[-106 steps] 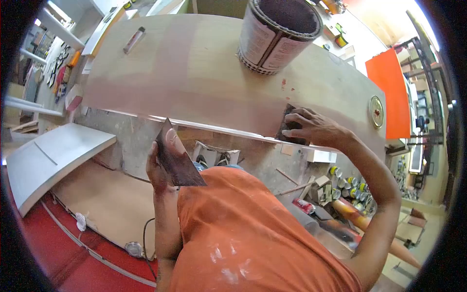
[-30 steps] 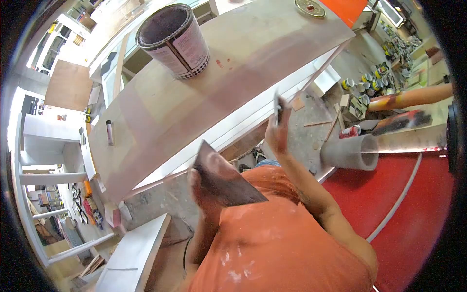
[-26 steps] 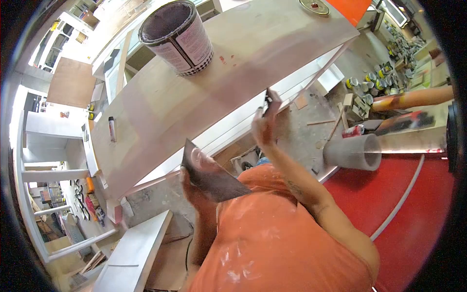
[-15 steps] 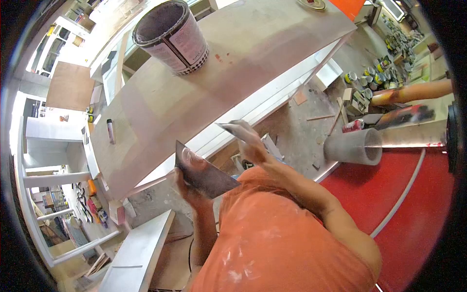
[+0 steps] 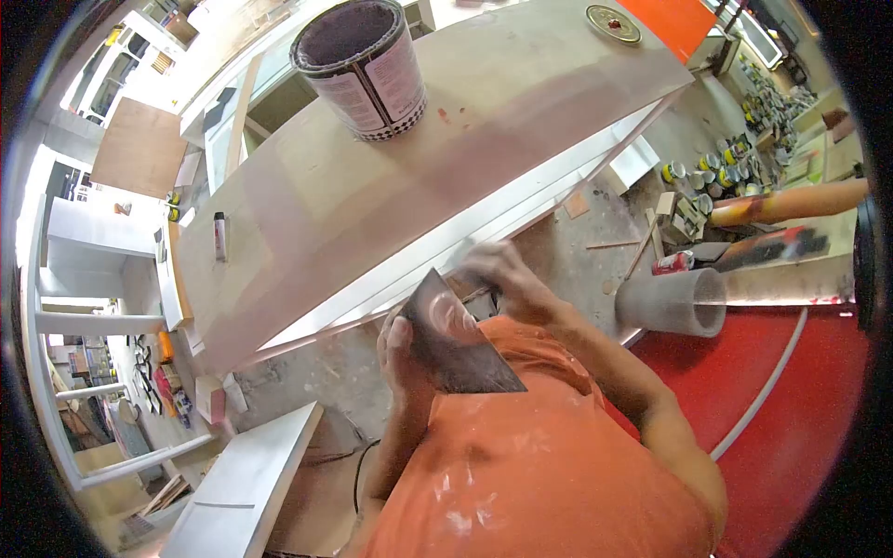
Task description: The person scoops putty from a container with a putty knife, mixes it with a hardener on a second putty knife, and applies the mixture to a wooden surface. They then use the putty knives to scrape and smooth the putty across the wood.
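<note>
My left hand (image 5: 398, 358) grips a dark, flat putty board (image 5: 456, 349) by its left edge. A smear of pinkish putty (image 5: 445, 313) lies on the board's face. Close to the board's upper right edge is my right hand (image 5: 507, 279), blurred by motion with its fingers curled. It holds a thin scraper, mostly hidden now and plainer in the earlier frame. Beyond both hands lies a long panel (image 5: 307, 219) with pinkish patches on its surface. A large open can (image 5: 372, 84) with a dark, crusted inside stands on that panel.
On the panel lie a small tube (image 5: 219, 237) at the left and a round metal lid (image 5: 614, 24) at the far right. A white board (image 5: 246, 484) is at lower left. To the right are a translucent cylinder (image 5: 670, 302), a red surface (image 5: 735, 372) and several small cans.
My right hand has come down and inward to the putty board. The board and my left hand have shifted right. The view has moved slightly.
</note>
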{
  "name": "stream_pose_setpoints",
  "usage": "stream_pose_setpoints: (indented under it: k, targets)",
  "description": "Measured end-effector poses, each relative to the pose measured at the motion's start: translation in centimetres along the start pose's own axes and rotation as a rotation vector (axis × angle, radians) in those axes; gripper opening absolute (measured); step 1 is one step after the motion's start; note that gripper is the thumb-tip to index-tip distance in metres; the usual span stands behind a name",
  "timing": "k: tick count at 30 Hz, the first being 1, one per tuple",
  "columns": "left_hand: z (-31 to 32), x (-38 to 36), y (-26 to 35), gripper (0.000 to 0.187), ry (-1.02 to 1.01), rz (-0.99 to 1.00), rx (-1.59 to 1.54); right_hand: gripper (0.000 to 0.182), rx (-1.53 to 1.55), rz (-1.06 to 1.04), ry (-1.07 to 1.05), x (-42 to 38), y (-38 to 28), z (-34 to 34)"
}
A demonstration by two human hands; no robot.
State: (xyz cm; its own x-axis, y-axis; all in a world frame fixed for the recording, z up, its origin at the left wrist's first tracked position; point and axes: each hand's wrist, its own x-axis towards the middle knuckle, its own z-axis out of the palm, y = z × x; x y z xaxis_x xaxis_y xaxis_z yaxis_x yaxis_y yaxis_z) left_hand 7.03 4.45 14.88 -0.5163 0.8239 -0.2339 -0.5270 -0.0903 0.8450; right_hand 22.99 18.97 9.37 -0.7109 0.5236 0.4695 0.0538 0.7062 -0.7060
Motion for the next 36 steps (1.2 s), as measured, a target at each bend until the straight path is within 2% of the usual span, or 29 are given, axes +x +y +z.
stream_pose_setpoints:
  k: [1,2,3,4,5,7,8,9,10,12,13,15,16,18,20,21,23,27,29,31,33,34,36]
  targets:
    - [-0.3,-0.1,0.2,0.056,0.012,0.014,0.143,0.057,-0.041,0.047,0.162,-0.3,2.0,0.7]
    - [-0.8,0.3,0.4,0.057,-0.047,0.084,-0.005,0.057,-0.047,0.04,0.161,0.0,3.3,1.2]
    - [-0.7,0.4,0.6,0.057,-0.047,0.087,-0.009,0.053,-0.115,0.233,0.452,0.5,4.2,1.6]
    - [-0.5,0.5,0.9,0.051,-0.118,0.082,-0.214,0.048,-0.181,0.428,0.742,0.8,5.0,1.9]
    - [-0.4,0.5,1.1,0.046,-0.188,0.078,-0.416,0.048,-0.179,0.425,0.738,1.9,5.0,1.8]
    - [-0.9,0.4,1.0,0.047,-0.145,0.101,-0.377,0.063,0.027,0.482,0.875,4.3,4.3,2.5]
    - [-1.1,0.3,1.0,0.048,-0.108,0.117,-0.335,0.066,-0.243,0.429,0.786,4.7,4.3,3.8]
    - [-1.1,0.4,1.1,0.048,-0.076,0.135,-0.293,0.068,-0.253,0.279,0.83,4.8,5.9,6.7]
    - [-1.0,0.6,1.1,0.048,-0.08,0.136,-0.293,0.07,-0.267,0.264,0.758,4.6,5.0,8.3]
    - [-0.6,0.9,1.0,0.047,0.017,0.111,-0.386,0.072,-0.01,0.268,0.572,3.4,2.2,9.9]
    - [-0.8,1.0,0.9,0.047,0.019,0.109,-0.39,0.069,0.074,0.19,0.345,2.6,2.3,8.8]
    - [-1.5,1.2,1.0,0.044,0.063,0.102,-0.327,0.066,0.163,0.246,0.16,1.5,0.6,6.6]
    - [-1.6,1.3,1.2,0.044,0.062,0.103,-0.33,0.066,0.16,0.244,0.158,1.3,0.1,5.4]
    - [-1.7,1.5,1.0,0.042,-0.103,0.153,-0.35,0.061,0.041,0.285,0.212,0.9,-0.4,2.8]
    - [-1.9,1.3,0.8,0.042,-0.017,0.142,-0.338,0.056,-0.409,0.269,0.192,1.7,0.1,-0.2]
    - [-2.0,1.2,0.8,0.042,0.053,0.118,-0.308,0.056,-0.406,0.261,0.174,2.9,-0.3,-2.0]
    - [-2.4,1.7,-0.1,0.043,0.058,0.089,-0.355,0.055,-0.703,0.358,0.142,5.5,-1.1,-4.9]
    - [-0.8,1.6,0.3,0.045,0.117,0.023,-0.461,0.045,-0.793,0.447,0.066,6.4,0.8,-4.1]
    - [-1.2,1.7,0.0,0.045,0.121,0.027,-0.462,0.04,-0.928,0.335,-0.054,6.2,0.3,-1.5]
    - [-2.0,1.7,-0.5,0.045,0.128,0.03,-0.457,0.036,-0.892,0.278,-0.052,6.8,-1.6,-0.2]
    - [-2.8,1.7,-0.5,0.045,0.081,0.056,-0.419,0.044,-0.483,0.487,-0.411,7.3,-4.2,0.2]
    - [-2.9,1.7,-0.5,0.045,0.079,0.058,-0.418,0.044,-0.483,0.485,-0.409,6.8,-4.6,0.3]
    - [-3.1,1.8,-0.5,0.049,0.261,0.018,-0.412,0.044,-0.361,0.325,-0.276,6.0,-4.7,0.1]
